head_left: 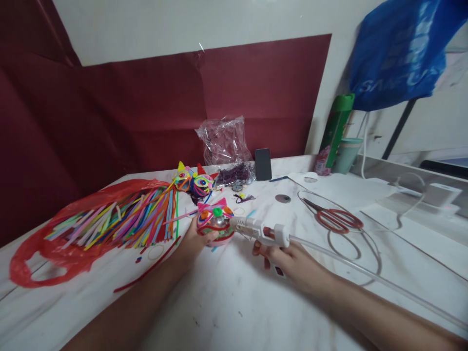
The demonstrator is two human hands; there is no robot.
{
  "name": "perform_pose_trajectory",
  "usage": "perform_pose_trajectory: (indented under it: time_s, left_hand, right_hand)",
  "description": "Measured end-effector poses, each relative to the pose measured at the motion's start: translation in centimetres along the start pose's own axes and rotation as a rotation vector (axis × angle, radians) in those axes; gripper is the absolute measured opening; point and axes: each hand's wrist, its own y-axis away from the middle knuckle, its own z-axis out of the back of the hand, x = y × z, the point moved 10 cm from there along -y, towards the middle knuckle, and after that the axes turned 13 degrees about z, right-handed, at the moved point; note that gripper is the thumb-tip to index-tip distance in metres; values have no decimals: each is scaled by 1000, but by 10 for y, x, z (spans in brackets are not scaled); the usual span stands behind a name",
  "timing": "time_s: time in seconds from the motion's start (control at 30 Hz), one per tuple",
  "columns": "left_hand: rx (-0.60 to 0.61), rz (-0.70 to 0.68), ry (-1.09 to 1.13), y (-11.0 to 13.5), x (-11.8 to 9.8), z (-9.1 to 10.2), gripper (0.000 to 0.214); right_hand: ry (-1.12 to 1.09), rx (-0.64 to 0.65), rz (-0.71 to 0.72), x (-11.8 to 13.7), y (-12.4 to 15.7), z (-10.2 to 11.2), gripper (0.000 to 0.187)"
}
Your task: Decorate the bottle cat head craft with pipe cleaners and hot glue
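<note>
My left hand [195, 241] grips a small round cat-like craft figure [216, 223] from its left side. The figure has pink pointed ears, orange eye rings, a green dot between them and red trim around a clear, shiny front. In my right hand [280, 256] is a white hot glue gun [256, 228], fingers wrapped round its handle. Its nozzle meets or nearly touches the figure's right side. A long clear glue stick [351, 265] sticks out of the gun's back. Two similar decorated figures, one yellow-eared [183, 179] and one red-eared [203, 184], stand behind.
Many coloured pipe cleaners [120, 219] lie on a red plastic bag [73, 258] at left. Red-handled scissors [336, 219] and a white cable [378, 258] lie at right. A clear plastic bag [224, 141], phone [263, 165], green can [338, 129] and cup [347, 155] stand at the back.
</note>
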Motion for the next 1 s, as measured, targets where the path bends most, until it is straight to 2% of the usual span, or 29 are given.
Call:
perform_pose_trajectory:
  time_s: [0.13, 0.27, 0.43, 0.57, 0.8, 1.0]
  left_hand:
    - [20, 2, 41, 1, -2, -3, 71]
    - [-15, 8, 9, 1, -1, 0, 71]
    - [44, -25, -22, 4, -3, -7, 72]
    - [0, 1, 4, 3, 0, -4, 68]
    - [30, -25, 8, 0, 2, -4, 74]
    - [13, 1, 2, 2, 0, -4, 74]
  right_hand:
    - [-16, 7, -28, -8, 0, -1, 34]
    - [-24, 14, -15, -8, -1, -2, 35]
    - [-2, 7, -6, -2, 0, 0, 34]
    - [48, 15, 1, 2, 0, 3, 31]
    - [67, -2, 127, 25, -2, 6, 22]
    - [76, -29, 113, 28, -1, 7, 22]
